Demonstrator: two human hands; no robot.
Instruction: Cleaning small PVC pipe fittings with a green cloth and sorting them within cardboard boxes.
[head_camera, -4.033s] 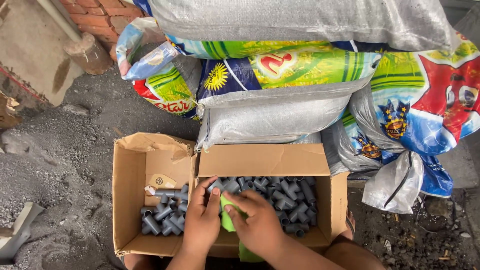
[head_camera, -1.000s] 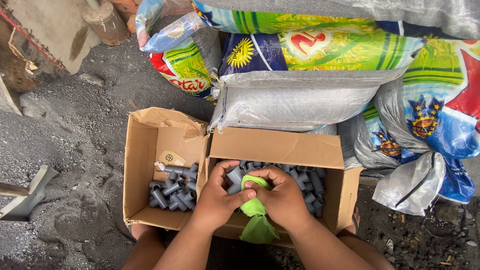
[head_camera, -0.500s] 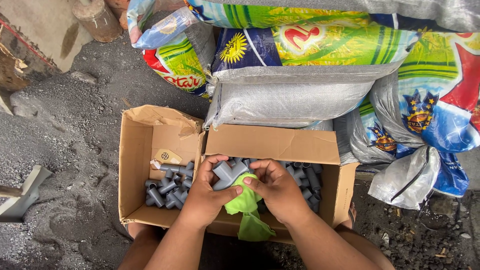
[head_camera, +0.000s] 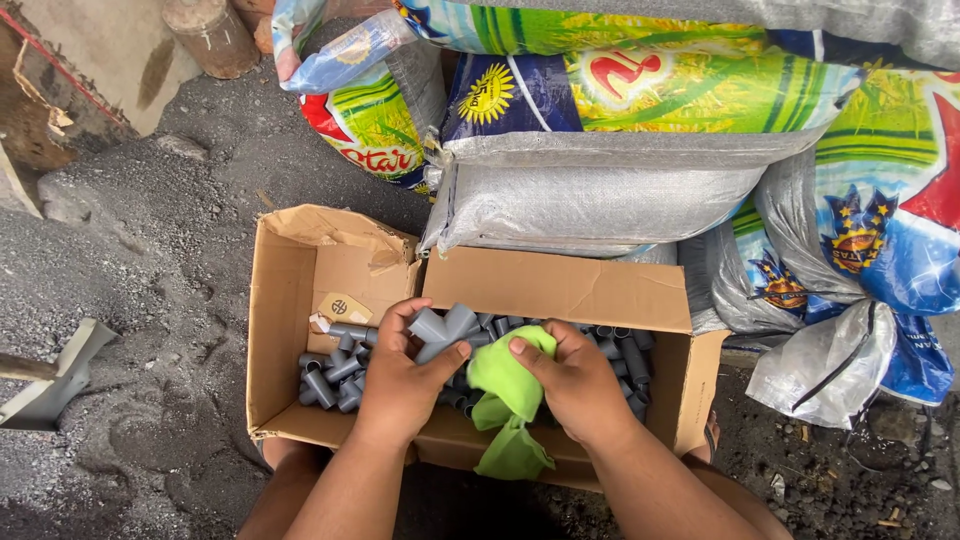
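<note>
Grey plastic tee fitting (head_camera: 440, 330), crumpled green cloth (head_camera: 505, 385)

Both forearms are bare, no sleeves, rings or watch on either hand (head_camera: 400, 385).

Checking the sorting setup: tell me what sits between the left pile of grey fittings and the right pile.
Head view: an upright cardboard wall, where the left box meets the right box, separates them; the left hand overlaps its lower part.

Soft, even daylight, faint shadows, sharp focus throughout, with slight wide-angle bending at the edges.
</note>
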